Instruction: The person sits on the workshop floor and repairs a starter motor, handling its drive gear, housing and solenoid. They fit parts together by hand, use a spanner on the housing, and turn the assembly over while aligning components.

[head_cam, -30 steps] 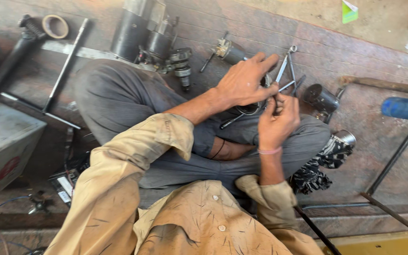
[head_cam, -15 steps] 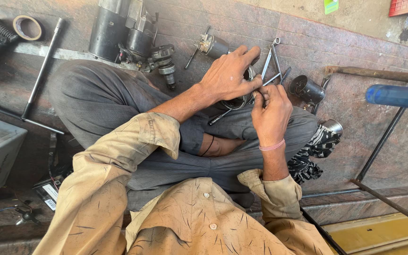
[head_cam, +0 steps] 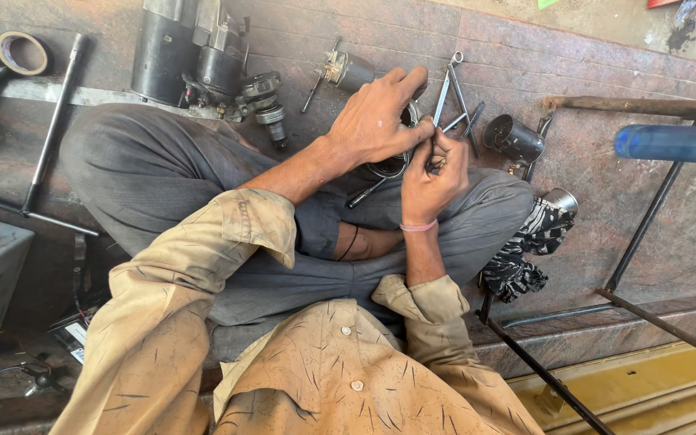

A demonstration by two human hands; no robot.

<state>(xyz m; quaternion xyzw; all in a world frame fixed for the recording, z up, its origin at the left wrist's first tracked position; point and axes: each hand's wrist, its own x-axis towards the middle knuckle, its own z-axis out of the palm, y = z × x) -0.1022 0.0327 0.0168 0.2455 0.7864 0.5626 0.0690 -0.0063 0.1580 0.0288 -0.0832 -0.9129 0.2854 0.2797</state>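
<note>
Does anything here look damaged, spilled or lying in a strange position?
Nothing looks spilled or broken. The left hand and right hand meet over a round metal part on the lap. Parts lie loosely about the stone floor: a motor unit, thin metal tools, a small dark cylinder on its side and a crumpled rag.

light: bright, even daylight | source: seems to come from the upper right, where the pale sandy ground (head_cam: 606, 24) is washed out | shadows: soft, short, under the dark cylindrical metal motor (head_cam: 195, 56) | glare: sheen on the blue translucent plastic tube (head_cam: 674, 143) | focus: sharp centre, no motion blur | edges: wide-angle stretching
</note>
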